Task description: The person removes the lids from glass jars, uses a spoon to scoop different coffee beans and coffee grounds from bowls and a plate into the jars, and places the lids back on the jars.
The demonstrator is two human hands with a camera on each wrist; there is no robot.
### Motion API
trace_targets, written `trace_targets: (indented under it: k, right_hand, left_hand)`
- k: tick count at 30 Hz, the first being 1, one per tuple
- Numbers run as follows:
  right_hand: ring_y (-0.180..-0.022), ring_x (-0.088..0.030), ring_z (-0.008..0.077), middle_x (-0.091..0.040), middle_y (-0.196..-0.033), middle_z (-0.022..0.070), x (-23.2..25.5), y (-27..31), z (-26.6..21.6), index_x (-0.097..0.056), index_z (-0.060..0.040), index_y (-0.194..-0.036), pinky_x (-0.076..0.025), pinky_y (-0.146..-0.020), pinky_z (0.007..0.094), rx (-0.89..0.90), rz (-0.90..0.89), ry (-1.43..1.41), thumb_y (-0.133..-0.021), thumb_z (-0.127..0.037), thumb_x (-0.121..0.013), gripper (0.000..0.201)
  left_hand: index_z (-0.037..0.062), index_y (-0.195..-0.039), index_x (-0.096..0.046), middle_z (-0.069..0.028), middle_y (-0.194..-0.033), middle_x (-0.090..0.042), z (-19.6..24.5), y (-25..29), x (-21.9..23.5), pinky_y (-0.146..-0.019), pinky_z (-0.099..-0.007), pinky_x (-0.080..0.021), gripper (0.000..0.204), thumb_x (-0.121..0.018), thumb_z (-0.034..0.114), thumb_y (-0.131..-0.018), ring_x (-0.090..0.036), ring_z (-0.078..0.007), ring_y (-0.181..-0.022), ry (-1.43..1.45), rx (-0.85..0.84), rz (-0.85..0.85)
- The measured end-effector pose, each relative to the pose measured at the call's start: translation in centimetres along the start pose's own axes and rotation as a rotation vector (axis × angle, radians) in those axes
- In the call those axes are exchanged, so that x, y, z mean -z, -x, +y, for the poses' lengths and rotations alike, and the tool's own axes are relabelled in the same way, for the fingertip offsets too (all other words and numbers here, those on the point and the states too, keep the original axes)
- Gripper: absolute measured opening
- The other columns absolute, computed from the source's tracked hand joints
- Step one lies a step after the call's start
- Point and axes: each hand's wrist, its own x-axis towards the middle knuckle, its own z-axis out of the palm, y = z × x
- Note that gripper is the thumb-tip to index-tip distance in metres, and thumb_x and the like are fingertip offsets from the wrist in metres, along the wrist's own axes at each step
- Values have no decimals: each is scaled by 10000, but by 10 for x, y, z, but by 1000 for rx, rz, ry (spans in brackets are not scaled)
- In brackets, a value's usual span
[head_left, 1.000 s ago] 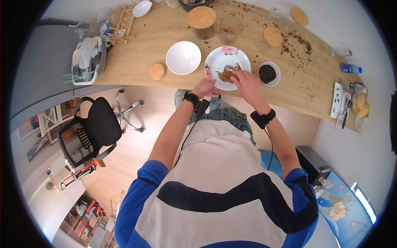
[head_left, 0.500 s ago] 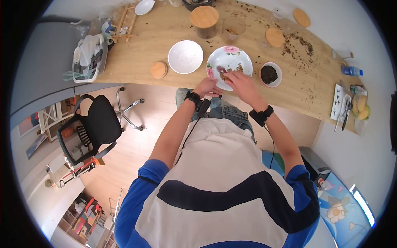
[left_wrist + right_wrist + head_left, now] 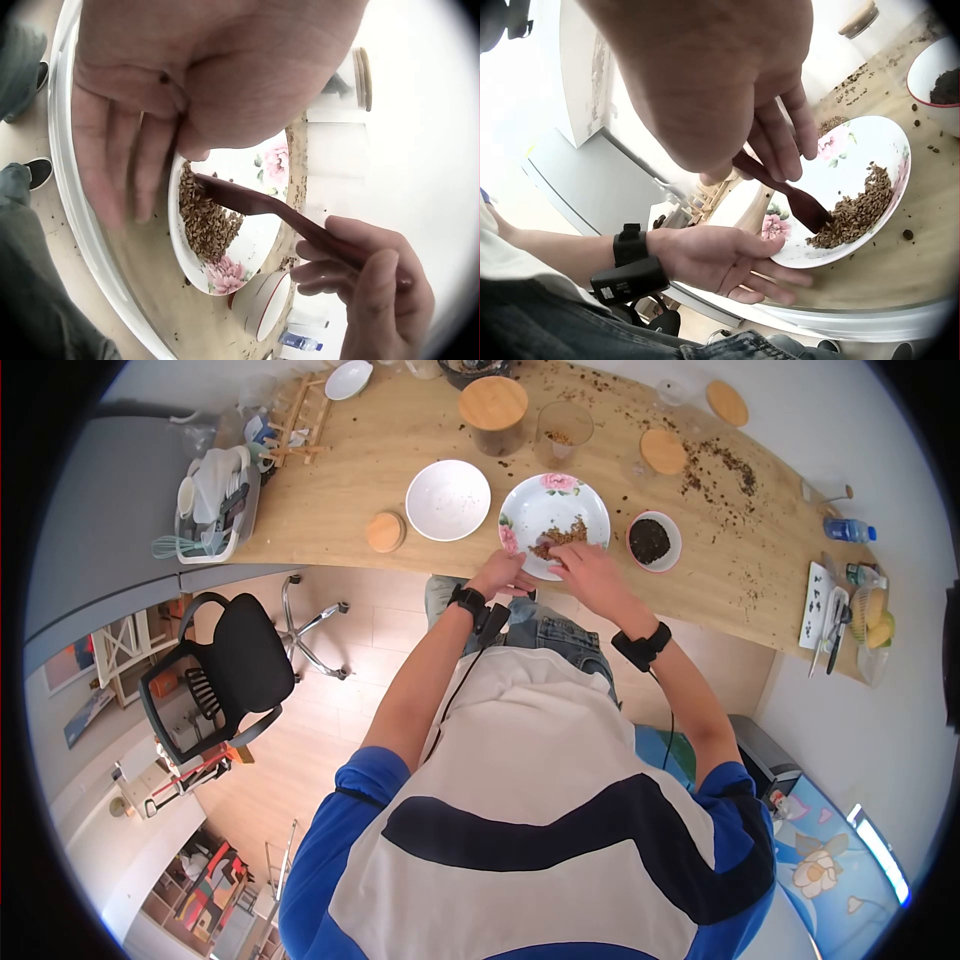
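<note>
A white plate [image 3: 540,500] with pink flowers lies near the table's front edge, holding a pile of brown grains [image 3: 862,206]. My right hand [image 3: 595,575] grips the handle of a dark red-brown spoon [image 3: 247,201] above the plate. Its head dips into the edge of the grains in both wrist views. At the plate's left front side is my left hand [image 3: 500,574]. The thumb [image 3: 761,244] touches the rim, while the other fingers extend nearly straight just outside and below it.
A white bowl [image 3: 448,500] stands left of the plate, beside a wooden lid [image 3: 384,532]. To the right is a bowl of dark soil-like bits [image 3: 650,541]. Behind stand a wooden-lidded jar [image 3: 493,415] and a clear container [image 3: 563,440]. Dark crumbs [image 3: 725,470] litter the table's back right.
My right hand has swept the spoon left across the plate, then back down to the grains, whose pile has changed shape. My left hand has stayed at the rim.
</note>
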Motion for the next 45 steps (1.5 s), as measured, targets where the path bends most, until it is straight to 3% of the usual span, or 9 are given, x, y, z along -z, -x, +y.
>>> trace_targets:
  k: [16, 22, 28, 34, 36, 37, 40, 42, 45]
  right_hand:
    - [-794, -575, 282, -568, -858, 111, 3, -1, 15, -552, -60, -998, -460, -706, 373, -97, -6, 54, -832, -259, -570, 260]
    - [-787, -586, 259, -577, -840, 88, 21, -11, 27, -560, -69, -989, -471, -670, 362, -175, 68, 70, -836, -263, -561, 247]
    - [-768, -591, 240, -596, -839, 78, 20, 9, 28, -571, -80, -972, -475, -657, 351, -153, 22, 80, -838, -252, -563, 218]
    - [-740, -605, 283, -626, -801, 113, 26, 6, 22, -593, -38, -944, -477, -636, 358, -352, 122, -171, -849, -231, -555, 219]
    - [-699, -607, 309, -635, -775, 142, 28, 7, 29, -592, -15, -972, -481, -624, 348, -625, 142, -207, -862, -239, -543, 255]
    - [-699, -607, 309, -635, -775, 142, 25, 11, 37, -592, -15, -972, -481, -624, 348, -628, 140, -209, -862, -239, -543, 255]
    - [-653, -626, 272, -641, -738, 148, 12, 19, 61, -583, 8, -993, -488, -618, 327, -728, 204, -297, -878, -263, -525, 300]
    - [-626, -638, 203, -651, -728, 142, 8, 22, 67, -571, 51, -976, -493, -598, 299, -795, 196, -583, -891, -284, -510, 350]
    - [-618, -632, 154, -654, -730, 130, 3, 22, 75, -563, 82, -950, -497, -586, 268, -877, 116, -767, -904, -303, -495, 393]
  left_hand:
    - [-15, -1120, -491, -147, -985, -607, -9, -15, 8, -707, -336, -556, 315, -485, 217, -907, -637, -250, -844, 109, -115, 68]
    - [-7, -1133, -469, -140, -1028, -587, 2, -28, 1, -675, -384, -565, 313, -464, 202, -900, -638, -258, -827, 239, -76, 258]
    - [-11, -923, -505, -97, -881, -570, -3, -35, 7, -570, -407, -575, 167, -461, 141, -872, -645, -259, -737, 366, -164, 256]
    - [-2, -805, -538, -47, -797, -558, -18, -53, 15, -601, -313, -533, 120, -496, 103, -847, -553, -135, -672, 219, -321, 353]
    - [-5, -811, -553, -45, -753, -555, -13, -44, 16, -611, -280, -503, 118, -497, 94, -840, -521, -123, -680, 111, -316, 343]
    - [-5, -811, -553, -45, -753, -555, -14, -42, 16, -611, -280, -503, 118, -497, 94, -840, -521, -123, -680, 111, -313, 341]
    - [-31, -849, -560, -70, -769, -576, -9, -32, 20, -624, -310, -496, 154, -499, 111, -837, -561, -151, -690, 66, -308, 379]
    - [-60, -865, -548, -145, -796, -613, 1, -14, 17, -645, -366, -481, 196, -501, 126, -828, -620, -251, -726, -75, -290, 453]
    - [-23, -808, -540, -93, -708, -557, -3, -12, 27, -557, -340, -526, 135, -509, 107, -824, -560, -171, -644, -330, -426, 513]
